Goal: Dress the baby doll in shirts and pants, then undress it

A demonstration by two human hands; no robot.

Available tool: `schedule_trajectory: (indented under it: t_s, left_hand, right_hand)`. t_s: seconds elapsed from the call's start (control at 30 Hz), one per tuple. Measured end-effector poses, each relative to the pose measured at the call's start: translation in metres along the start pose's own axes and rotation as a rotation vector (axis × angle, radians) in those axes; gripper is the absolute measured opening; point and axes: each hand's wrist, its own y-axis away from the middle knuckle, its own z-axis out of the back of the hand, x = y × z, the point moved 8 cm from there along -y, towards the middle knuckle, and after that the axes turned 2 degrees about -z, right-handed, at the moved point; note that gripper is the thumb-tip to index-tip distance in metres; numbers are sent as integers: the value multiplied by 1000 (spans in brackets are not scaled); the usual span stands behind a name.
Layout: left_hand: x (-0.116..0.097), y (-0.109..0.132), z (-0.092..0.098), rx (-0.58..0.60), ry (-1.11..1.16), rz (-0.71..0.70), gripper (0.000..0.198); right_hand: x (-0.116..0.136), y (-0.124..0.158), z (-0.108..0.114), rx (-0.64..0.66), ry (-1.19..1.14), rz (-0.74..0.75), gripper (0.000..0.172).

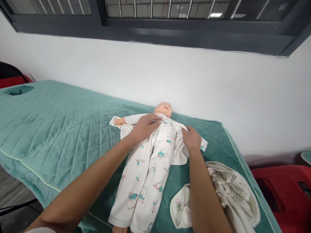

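The doll [163, 108] is lying face-up on a quilted cover [60, 123]. Hands are working apart: left hand [147, 126] is touching patterned clothing [161, 158] at the doll's chest, grip undeterminable; right hand [191, 138] is pinching the clothing beside the doll's shoulder.

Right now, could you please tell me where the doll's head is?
In the head view, the doll's head is slightly right of centre, just beyond the left hand and near the white wall.

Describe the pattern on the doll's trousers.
The trousers are white with teal and pink cartoon prints, shown best in the head view.
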Motion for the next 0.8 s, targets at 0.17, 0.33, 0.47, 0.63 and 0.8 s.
schedule_trajectory:
  t_s: [0.17,0.33,0.47,0.63,0.8]
  left_hand:
    - [-46,-47,-67,449,-341,-148,34]
    - [-53,-66,-111,715,-621,-169,33]
    - [-55,-69,-134,738,-680,-141,31]
    - [-58,-70,-148,695,-768,-105,41]
    - [-55,-83,-137,711,-844,-139,53]
  right_hand:
    - [-3,2,0,11,-41,-70,43]
    - [0,2,0,28,-82,-46,43]
    - [0,-1,-1,28,-79,-35,43]
    - [-4,-3,-1,-11,-76,-38,40]
    - [-12,-7,5,-62,-77,-119,36]
